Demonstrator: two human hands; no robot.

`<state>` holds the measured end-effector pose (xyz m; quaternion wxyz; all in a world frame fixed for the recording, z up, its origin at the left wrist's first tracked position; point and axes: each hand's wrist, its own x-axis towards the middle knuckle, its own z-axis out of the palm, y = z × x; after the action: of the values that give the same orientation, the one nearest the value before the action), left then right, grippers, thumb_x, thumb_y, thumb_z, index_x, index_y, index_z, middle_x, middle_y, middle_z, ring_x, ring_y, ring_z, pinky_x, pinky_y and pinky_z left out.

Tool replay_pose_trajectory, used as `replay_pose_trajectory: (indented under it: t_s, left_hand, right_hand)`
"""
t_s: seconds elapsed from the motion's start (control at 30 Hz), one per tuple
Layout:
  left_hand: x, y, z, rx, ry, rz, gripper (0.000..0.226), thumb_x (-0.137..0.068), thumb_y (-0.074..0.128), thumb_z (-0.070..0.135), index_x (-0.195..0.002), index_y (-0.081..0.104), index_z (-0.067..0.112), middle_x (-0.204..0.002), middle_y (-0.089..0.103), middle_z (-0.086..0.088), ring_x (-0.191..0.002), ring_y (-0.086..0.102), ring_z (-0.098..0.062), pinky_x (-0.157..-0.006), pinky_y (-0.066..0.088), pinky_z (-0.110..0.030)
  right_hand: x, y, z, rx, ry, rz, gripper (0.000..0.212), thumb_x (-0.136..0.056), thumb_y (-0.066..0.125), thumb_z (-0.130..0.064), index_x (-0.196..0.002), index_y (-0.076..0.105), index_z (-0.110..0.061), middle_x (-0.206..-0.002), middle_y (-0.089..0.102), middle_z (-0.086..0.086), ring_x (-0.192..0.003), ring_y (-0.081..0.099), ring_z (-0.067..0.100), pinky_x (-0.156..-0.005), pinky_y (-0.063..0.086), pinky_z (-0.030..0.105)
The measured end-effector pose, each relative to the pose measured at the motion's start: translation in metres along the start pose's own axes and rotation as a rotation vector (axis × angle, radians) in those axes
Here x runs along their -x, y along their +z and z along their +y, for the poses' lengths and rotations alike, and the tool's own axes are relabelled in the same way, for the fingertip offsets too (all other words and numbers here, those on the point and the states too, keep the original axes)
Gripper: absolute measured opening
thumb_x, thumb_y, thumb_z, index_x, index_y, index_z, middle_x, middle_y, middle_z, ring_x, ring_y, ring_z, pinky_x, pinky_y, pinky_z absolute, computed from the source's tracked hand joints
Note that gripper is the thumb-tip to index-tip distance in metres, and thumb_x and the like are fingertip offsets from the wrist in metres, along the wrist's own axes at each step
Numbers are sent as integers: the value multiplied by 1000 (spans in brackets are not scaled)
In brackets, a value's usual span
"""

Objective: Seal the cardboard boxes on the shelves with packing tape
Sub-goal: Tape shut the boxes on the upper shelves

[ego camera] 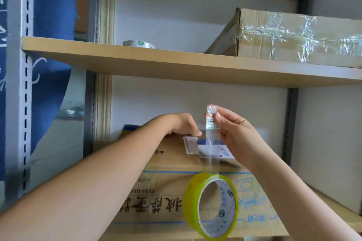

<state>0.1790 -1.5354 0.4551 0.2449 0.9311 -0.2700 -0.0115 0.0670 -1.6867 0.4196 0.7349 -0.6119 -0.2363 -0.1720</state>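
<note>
Right hand pinches the tape strip upright above the box, roll dangling below, while left hand rests on the box top just beside it.

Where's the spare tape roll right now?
Head view: the spare tape roll lies flat on the upper shelf, left of the taped cardboard box.

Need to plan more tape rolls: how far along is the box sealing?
Done: the upper-shelf box is already wrapped in tape. In hand: right hand pinches the tape strip above the lower box, left hand resting on it, roll hanging. Left: pressing it down.
</note>
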Motion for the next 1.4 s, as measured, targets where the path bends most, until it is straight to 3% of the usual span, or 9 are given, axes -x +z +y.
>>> replay_pose_trajectory:
  t_s: [0.1,0.27,0.43,0.57,0.7,0.87,0.97,1.17,1.4]
  left_hand:
    - [6,-19,13,-4,-2,12,24,-70,72,41,-85,78,23,-92,75,1,-91,69,-23,-90,55,-39]
    - [7,-23,34,-230,-63,25,16,-76,63,27,-81,67,12,-82,65,-5,-67,57,-23,-67,43,-29]
    - [2,15,29,-341,-103,21,19,-92,48,22,-101,58,9,-99,55,-8,-92,56,-26,-77,41,-29]
    - [7,0,32,-187,-171,16,16,-92,58,24,-83,58,11,-77,55,-6,-64,50,-21,-59,38,-26]
    - [8,-26,28,-97,-158,5,18,-84,72,30,-89,75,12,-82,62,-5,-77,55,-23,-75,41,-31]
    - [42,-67,61,36,-13,-63,17,-87,73,23,-103,77,24,-89,76,4,-77,69,-12,-68,51,-22]
    - [62,-82,81,52,23,-142,16,-89,67,16,-103,74,20,-98,75,3,-96,68,-13,-83,53,-25]
    - [72,-81,77,86,54,106,9,-87,71,32,-88,77,26,-116,70,1,-113,57,-21,-98,41,-35]
    - [86,-89,82,127,120,-30,21,-88,72,16,-109,74,19,-118,71,2,-119,57,-15,-99,38,-27]
  right_hand:
    - [5,2,-17,4,-23,-40,30,-84,58,-16,-110,69,-11,-91,75,2,-78,70,10,-67,55,21]
    - [12,5,-39,13,-70,-71,20,-84,60,-16,-98,72,-9,-88,74,5,-73,68,12,-66,55,21]
    - [27,-5,-41,48,-64,-36,21,-81,63,-19,-98,72,-10,-94,74,5,-76,67,10,-69,54,19]
    - [32,-9,-28,82,0,-4,20,-83,66,-21,-98,76,-13,-95,72,6,-84,64,15,-79,51,27]
    - [29,-7,-23,180,20,50,24,-86,68,-28,-103,76,-12,-102,74,8,-93,63,19,-91,44,35]
    - [25,8,-41,360,-31,27,21,-87,67,-36,-91,78,-19,-99,77,-3,-85,61,6,-72,40,25]
    - [15,17,-57,376,-122,76,15,-87,69,-32,-88,80,-23,-91,76,1,-80,58,9,-68,42,23]
    - [1,32,-76,396,-263,123,11,-89,71,-23,-94,79,-17,-90,76,9,-86,67,18,-85,52,34]
    - [-7,29,-82,546,-318,265,5,-84,77,-26,-87,80,-23,-74,73,-4,-70,64,10,-65,53,28]
